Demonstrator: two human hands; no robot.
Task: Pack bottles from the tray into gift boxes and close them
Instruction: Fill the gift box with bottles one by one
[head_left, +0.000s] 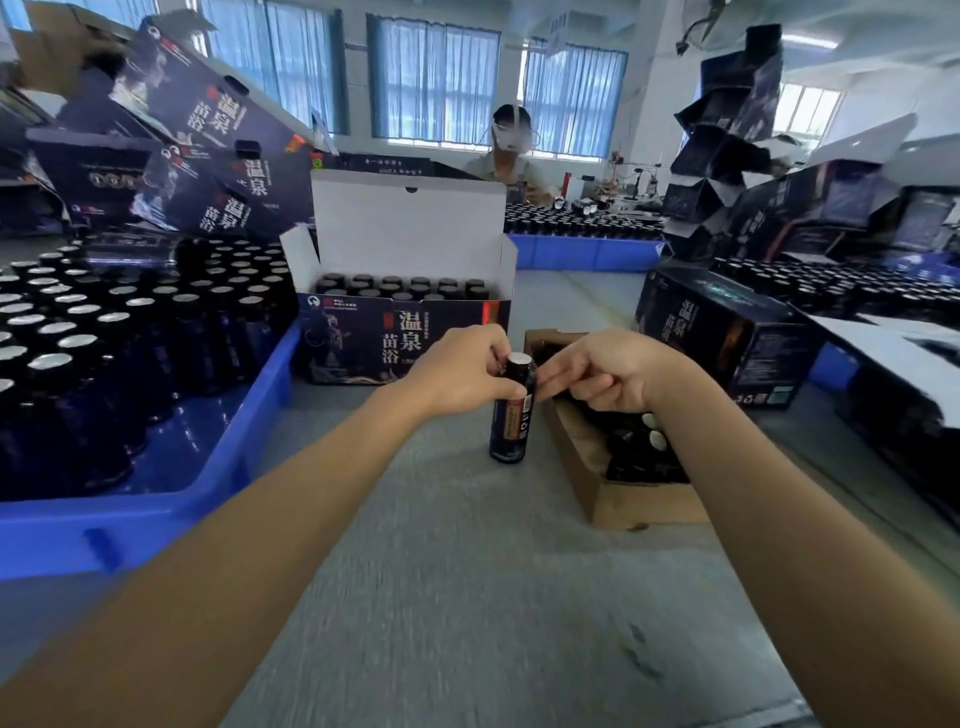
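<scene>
At your far left sits a blue moulded-plastic tray (156, 519), packed with upright dark glass bottles (78, 343) whose round caps shine silvery on top. Behind it leans a pile of glossy navy gift boxes (208, 119) printed with large pale characters. Straight ahead, an open gift box (405, 332) of the same printed card stands on the grey, finely textured table (467, 597). Its white inner lid flap (410, 228) is raised, and rows of black caps (400, 288) fill it.

Just in front of that box your left hand (457, 374) curls its fingers and thumb round the neck of a single bottle (511, 421). It is a slim, upright dark cylinder with a barcode label, and its base is at the table surface. Your right hand (608, 374) pinches the same bottle's upper side from the other flank. Under your right wrist lies a shallow brown cardboard carton (623, 504) holding more dark bottles. Further right stands a closed gift box (727, 338)
</scene>
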